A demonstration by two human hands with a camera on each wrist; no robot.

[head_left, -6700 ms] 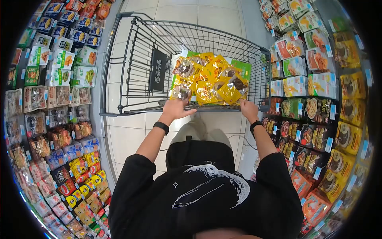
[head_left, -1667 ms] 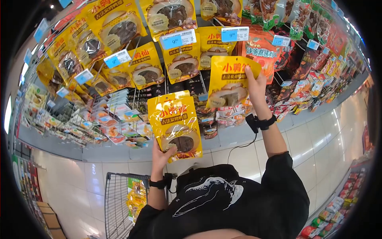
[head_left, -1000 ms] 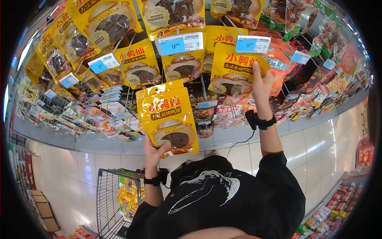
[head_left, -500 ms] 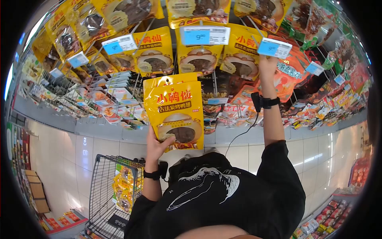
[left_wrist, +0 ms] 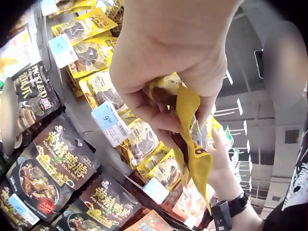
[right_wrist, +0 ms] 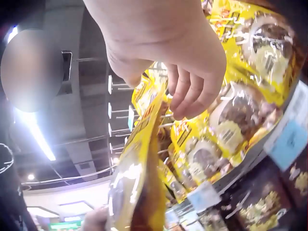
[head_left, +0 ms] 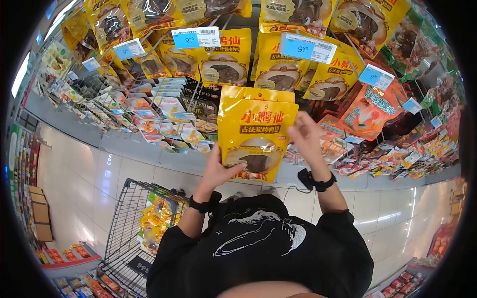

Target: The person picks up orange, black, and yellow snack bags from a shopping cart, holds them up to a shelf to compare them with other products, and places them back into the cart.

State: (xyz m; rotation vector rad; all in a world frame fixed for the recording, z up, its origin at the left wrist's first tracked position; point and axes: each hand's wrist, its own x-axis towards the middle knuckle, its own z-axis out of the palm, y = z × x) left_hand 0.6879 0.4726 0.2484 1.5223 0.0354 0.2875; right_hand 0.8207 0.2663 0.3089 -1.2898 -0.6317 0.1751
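Yellow packets stand together, fronts out, by the lower left corner in the left hand, thumb pressed on the front, just out from the shelf, so I'd call this gathering them, and the next move calls for a firm thumb to keep the stack from sliding. The right hand, fingers loosely bent, is at their right edge; whether it touches, I can't tell. The left wrist's view shows fingers folded behind, hidden from the head's, which alone shows the cart.
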